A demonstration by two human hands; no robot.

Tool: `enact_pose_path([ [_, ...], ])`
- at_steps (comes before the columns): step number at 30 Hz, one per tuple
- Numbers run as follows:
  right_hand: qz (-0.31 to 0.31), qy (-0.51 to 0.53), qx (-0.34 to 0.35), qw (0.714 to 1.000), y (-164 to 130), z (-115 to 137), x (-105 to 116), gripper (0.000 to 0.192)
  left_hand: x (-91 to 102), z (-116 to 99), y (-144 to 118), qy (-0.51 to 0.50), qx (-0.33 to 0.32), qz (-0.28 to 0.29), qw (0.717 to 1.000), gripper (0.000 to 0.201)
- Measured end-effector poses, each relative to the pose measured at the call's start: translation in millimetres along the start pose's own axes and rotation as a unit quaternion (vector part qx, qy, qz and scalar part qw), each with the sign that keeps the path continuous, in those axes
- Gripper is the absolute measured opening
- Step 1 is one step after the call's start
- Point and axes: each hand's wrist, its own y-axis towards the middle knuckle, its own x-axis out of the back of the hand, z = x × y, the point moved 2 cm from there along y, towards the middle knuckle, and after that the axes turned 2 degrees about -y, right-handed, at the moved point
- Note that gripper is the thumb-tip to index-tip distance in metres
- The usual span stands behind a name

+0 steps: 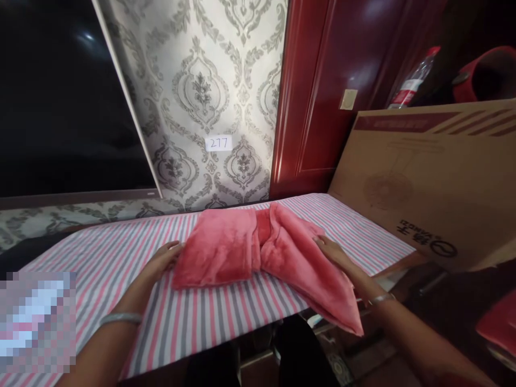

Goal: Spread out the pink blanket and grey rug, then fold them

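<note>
Centrally on the striped cloth (121,252) lies a pink blanket (242,242), partly folded into two lobes that meet at a crease in the middle. Its left lobe sits wholly on the cloth, well back from the near edge. Its right lobe runs down toward the near right and hangs over the near edge, its corner dangling below the surface.

Left hand (163,257) rests flat at the left edge of the blanket, fingers stretched out and loosely spread, tips touching the fabric, gripping nothing. Right hand (332,251) lies on top of the right lobe, fingers extended and pressed onto the blanket, not closed around it. Each wrist wears a bangle (121,318).

Left of the blanket a broad run of striped cloth stretches bare to the left edge. Near of the left lobe a band of cloth stays bare up to the edge. Right of the blanket a narrower strip of cloth remains before the right edge, and just beyond it a large cardboard box (435,177) leans, closing off that side.

Far of the blanket only a thin strip of cloth is left before the patterned wall (201,80), which carries a small label (218,143) reading 277. A dark screen (60,97) fills the far left, a red door (330,91) the far right. A bottle (413,80) stands behind the box.
</note>
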Motion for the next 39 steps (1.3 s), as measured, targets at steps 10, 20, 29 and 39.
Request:
enact_pose_path([
  [10,-0.058,0.055,0.095,0.992,3,26,24,0.052,-35.0,-52,-13,0.157,-0.244,-0.089,0.953,0.047],
  [20,-0.164,0.03,0.021,0.986,28,-35,71,0.05,61.6,-46,-33,0.402,-0.18,-0.092,0.893,0.033],
  [29,-0.059,-0.013,0.293,0.954,-88,2,13,0.056,-29.8,33,-130,0.515,-0.449,0.028,0.73,0.062],
  [39,-0.002,-0.056,0.278,0.959,-77,6,-1,0.044,-56.2,36,-110,0.395,-0.372,0.159,0.825,0.036],
])
